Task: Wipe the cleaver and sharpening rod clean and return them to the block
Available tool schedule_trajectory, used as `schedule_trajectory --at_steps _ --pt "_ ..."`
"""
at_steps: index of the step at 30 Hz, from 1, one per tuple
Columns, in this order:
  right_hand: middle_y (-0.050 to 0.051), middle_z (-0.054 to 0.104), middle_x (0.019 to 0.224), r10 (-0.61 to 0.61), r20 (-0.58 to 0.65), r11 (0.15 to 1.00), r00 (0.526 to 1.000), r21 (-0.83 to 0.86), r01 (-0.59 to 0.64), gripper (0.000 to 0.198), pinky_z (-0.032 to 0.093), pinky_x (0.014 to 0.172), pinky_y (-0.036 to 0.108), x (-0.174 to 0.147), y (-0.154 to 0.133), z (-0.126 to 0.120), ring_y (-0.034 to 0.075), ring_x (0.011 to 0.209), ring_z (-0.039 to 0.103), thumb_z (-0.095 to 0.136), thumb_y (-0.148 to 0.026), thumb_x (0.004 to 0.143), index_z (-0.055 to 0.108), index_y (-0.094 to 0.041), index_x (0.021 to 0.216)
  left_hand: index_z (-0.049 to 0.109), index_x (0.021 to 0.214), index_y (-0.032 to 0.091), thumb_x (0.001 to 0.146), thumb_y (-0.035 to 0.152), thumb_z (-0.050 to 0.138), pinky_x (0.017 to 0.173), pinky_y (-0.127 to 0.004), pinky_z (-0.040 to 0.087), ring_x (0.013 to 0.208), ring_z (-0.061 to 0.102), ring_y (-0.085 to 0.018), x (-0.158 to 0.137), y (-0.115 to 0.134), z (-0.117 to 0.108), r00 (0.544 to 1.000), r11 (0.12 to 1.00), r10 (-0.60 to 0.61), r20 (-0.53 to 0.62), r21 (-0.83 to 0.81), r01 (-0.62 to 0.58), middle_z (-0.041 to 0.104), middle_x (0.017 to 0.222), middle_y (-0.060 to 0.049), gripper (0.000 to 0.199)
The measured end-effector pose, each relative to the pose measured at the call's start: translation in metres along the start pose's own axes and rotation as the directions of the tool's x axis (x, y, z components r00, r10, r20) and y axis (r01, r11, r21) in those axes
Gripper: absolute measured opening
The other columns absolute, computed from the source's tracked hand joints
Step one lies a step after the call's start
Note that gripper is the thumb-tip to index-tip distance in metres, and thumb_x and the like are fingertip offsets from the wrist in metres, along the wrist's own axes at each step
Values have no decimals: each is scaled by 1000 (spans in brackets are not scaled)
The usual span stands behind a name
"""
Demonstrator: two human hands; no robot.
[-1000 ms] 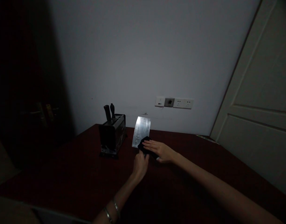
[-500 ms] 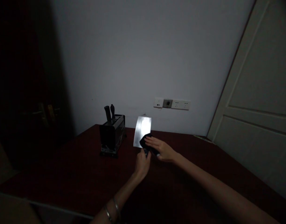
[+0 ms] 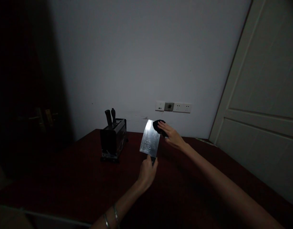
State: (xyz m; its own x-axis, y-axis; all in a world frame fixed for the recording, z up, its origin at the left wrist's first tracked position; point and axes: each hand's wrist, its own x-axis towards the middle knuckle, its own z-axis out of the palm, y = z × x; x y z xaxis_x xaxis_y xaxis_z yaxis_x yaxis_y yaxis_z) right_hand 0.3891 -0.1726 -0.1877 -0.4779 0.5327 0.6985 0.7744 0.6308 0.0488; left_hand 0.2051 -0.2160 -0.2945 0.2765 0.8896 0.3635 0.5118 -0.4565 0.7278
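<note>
A cleaver (image 3: 150, 140) with a broad, shiny blade is held up over the table, its blade pointing away from me. My left hand (image 3: 147, 171) is closed around its dark handle. In my right hand (image 3: 172, 135) is a black cloth (image 3: 158, 126), pressed against the upper right corner of the blade. The fingers lie over the cloth, which hides that corner. To the left stands a dark knife block (image 3: 113, 139) with two black handles (image 3: 110, 116) sticking out of its top.
The dark red table (image 3: 89, 178) reaches back to a pale wall (image 3: 137, 63). Wall sockets (image 3: 182, 107) sit behind the cleaver to the right. A white panelled door (image 3: 261, 127) rises at the right, and a dark door with a metal handle (image 3: 38, 117) is at the left.
My right hand has slid the cloth from the blade's base near the handle up to its far right corner. The cleaver has tilted a little to the right.
</note>
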Motion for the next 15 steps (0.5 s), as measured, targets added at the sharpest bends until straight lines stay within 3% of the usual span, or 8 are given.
schedule_trajectory --at_steps 3,6,8,10,15 --pt "10 32 141 -87 118 996 989 31 84 70 26 107 45 -26 -34 18 21 132 24 44 -7 63 36 -13 132 52 103 8 87 32 37 64 -26 41 80 62 -22 4 -5 0 1000 1000 -26 -11 -2 26 64 88 -16 32" --pt "11 32 141 -251 295 968 922 81 238 72 26 107 43 -42 -58 28 21 132 23 46 -12 61 35 -10 133 53 103 8 85 21 40 66 -24 41 83 62 -21 7 -10 -1 999 999 -35 8 5 35 64 93 -16 26" --pt "12 33 141 -302 353 952 885 77 295 73 26 107 42 -40 -56 25 21 132 23 46 -14 60 36 -8 132 52 105 7 85 23 39 66 -25 42 83 62 -21 6 -11 -3 999 999 -34 17 24 33 64 92 -17 28" --pt "13 33 141 -273 343 960 899 29 280 74 26 107 42 -29 -42 15 21 132 23 47 -13 58 37 -8 131 51 106 6 87 30 37 65 -26 42 81 63 -22 4 -8 -4 999 997 -38 18 64 37 65 89 -17 33" --pt "16 37 138 -54 175 990 983 -122 76 70 27 106 45 5 -8 -5 23 131 27 46 -8 58 41 -6 128 51 106 7 88 35 35 66 -27 42 80 63 -24 -1 1 -3 999 994 -8 36 114 4 65 87 -17 36"
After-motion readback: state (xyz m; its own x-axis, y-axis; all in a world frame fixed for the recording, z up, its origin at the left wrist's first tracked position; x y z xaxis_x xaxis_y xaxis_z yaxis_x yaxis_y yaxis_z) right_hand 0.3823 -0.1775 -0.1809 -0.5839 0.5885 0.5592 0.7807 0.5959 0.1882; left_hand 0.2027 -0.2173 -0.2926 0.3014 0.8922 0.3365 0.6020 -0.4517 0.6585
